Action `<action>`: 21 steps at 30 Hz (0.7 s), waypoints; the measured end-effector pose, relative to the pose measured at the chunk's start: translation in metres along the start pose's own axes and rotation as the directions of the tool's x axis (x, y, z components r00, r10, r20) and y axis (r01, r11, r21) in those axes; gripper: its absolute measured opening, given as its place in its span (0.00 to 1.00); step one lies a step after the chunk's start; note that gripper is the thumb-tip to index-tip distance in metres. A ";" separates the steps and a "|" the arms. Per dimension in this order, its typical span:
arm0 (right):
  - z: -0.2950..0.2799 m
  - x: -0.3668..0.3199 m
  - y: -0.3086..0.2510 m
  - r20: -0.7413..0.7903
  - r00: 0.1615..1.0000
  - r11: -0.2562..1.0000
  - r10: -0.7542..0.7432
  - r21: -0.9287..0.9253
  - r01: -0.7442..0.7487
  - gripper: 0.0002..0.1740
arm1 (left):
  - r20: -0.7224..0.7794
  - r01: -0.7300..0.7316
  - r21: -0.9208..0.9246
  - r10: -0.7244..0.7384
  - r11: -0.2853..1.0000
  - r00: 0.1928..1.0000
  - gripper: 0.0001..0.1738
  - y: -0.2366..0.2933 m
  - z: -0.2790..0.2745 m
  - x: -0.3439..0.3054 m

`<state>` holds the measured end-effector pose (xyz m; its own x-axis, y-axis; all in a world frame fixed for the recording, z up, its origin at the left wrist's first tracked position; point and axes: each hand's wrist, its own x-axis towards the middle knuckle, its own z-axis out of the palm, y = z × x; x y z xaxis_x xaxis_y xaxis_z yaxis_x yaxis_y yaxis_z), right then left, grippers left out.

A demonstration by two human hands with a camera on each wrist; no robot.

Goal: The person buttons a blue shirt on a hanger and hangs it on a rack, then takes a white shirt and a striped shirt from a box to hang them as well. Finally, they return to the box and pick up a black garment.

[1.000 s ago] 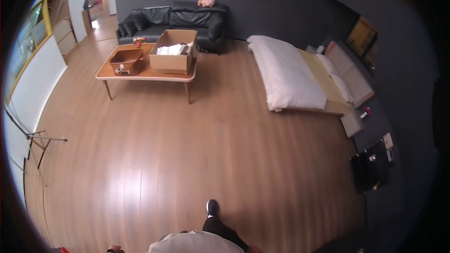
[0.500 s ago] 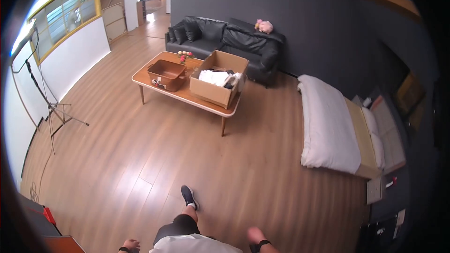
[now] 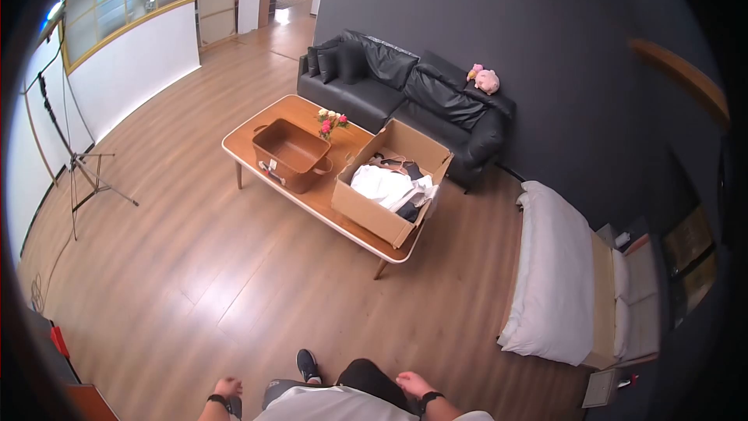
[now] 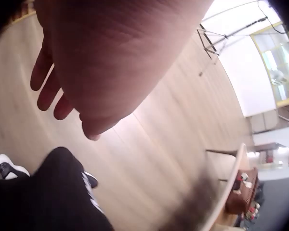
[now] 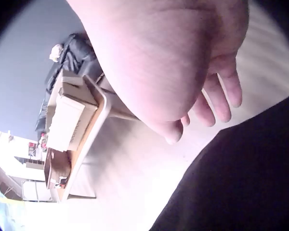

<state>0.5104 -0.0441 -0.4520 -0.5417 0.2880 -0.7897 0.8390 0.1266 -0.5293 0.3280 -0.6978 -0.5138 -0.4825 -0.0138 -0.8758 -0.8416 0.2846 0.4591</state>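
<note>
Low in the head view, my left hand [image 3: 227, 388] hangs beside my body, holding nothing. My right hand [image 3: 414, 383] hangs on the other side, also holding nothing. In the left wrist view the left hand's [image 4: 111, 57] fingers hang loose over the floor; the right wrist view shows the right hand [image 5: 173, 57] likewise, its fingers loosely extended. Ahead stands a wooden table [image 3: 261, 113] with a brown basket [image 3: 290, 157] on its left part and a cardboard box [image 3: 372, 216] on its right. White cloth [image 3: 382, 185] and dark items lie inside the box. Neither hand touches any of these.
A black sofa [image 3: 351, 93] with a pink plush toy [image 3: 486, 81] stands behind the table. Flowers [image 3: 330, 121] are beside the basket. The bed [image 3: 555, 281] is at the right, a tripod stand [image 3: 78, 162] at the left, and a red-brown surface [image 3: 92, 403] at the lower left.
The table, basket and box appear closer and lower in the head view. Both hands now show more fully, and the view has turned so the bed sits lower at the right.
</note>
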 end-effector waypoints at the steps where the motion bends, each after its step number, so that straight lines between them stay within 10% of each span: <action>1: -0.013 -0.007 -0.058 -0.035 0.999 1.000 -0.012 0.004 0.012 0.26 | -0.019 -0.068 0.013 0.068 0.998 0.998 0.16 0.048 0.012 0.010; 6: -0.060 0.095 -0.126 -0.060 0.996 0.980 -0.062 0.184 0.073 0.25 | -0.045 -0.194 0.151 0.203 0.969 0.978 0.16 0.244 0.060 0.035; 17: -0.190 0.283 -0.170 -0.202 0.966 0.980 -0.159 0.084 0.179 0.25 | 0.078 0.049 0.524 -0.105 0.850 0.991 0.26 0.442 0.134 0.116; 21: -0.249 0.310 -0.212 -0.271 0.959 0.980 -0.087 0.149 0.131 0.24 | 0.053 -0.140 0.470 0.131 0.871 0.990 0.21 0.538 0.184 0.186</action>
<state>0.1780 0.2549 -0.5072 -0.5776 0.5227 -0.6270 0.7438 0.0207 -0.6680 -0.1700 -0.3712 -0.4575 -0.5746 0.0744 -0.8150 -0.5513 0.7008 0.4527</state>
